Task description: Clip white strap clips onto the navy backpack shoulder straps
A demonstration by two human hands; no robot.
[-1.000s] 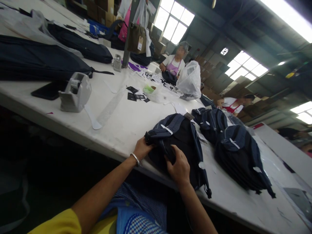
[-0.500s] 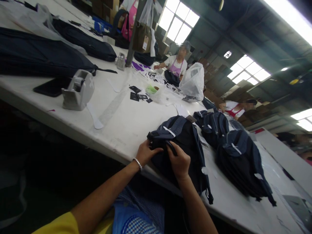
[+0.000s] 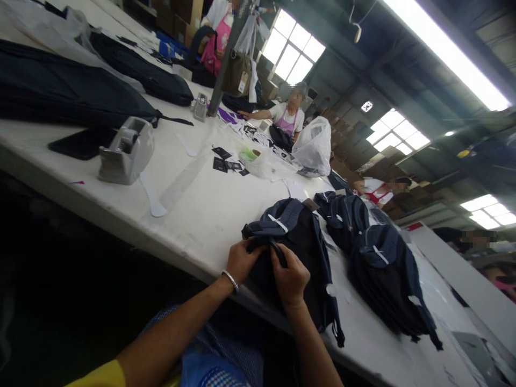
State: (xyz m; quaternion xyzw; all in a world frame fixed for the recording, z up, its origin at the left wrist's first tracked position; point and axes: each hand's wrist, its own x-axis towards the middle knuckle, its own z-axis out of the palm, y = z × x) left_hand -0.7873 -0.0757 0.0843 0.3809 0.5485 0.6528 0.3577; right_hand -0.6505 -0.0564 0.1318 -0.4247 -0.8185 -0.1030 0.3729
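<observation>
A dark navy backpack [image 3: 304, 242] lies at the table's near edge, its end nearest me hanging slightly over. My left hand [image 3: 242, 260], with a silver bracelet at the wrist, grips the edge of the bag on its left side. Closed on a black strap or handle of the same backpack is my right hand [image 3: 291, 274], thumb and fingers pinched around it. Both hands are close together, and the fingertips of the left are partly hidden by the fabric. A white strip lies across the bag's grey-blue upper panel.
More backpacks [image 3: 382, 263] lie to the right. A tape dispenser [image 3: 128, 153] and a black phone [image 3: 78, 143] sit at left, near long dark bags [image 3: 68, 88]. Black tags [image 3: 226, 161], a white plastic bag [image 3: 313, 145] and a metal post [image 3: 226, 64] are farther back. Co-workers stand beyond.
My hands have drawn slightly closer together on the backpack, and the black strap now bends in an arch between them. The camera view has shifted a little. A co-worker's arm reaches farther left.
</observation>
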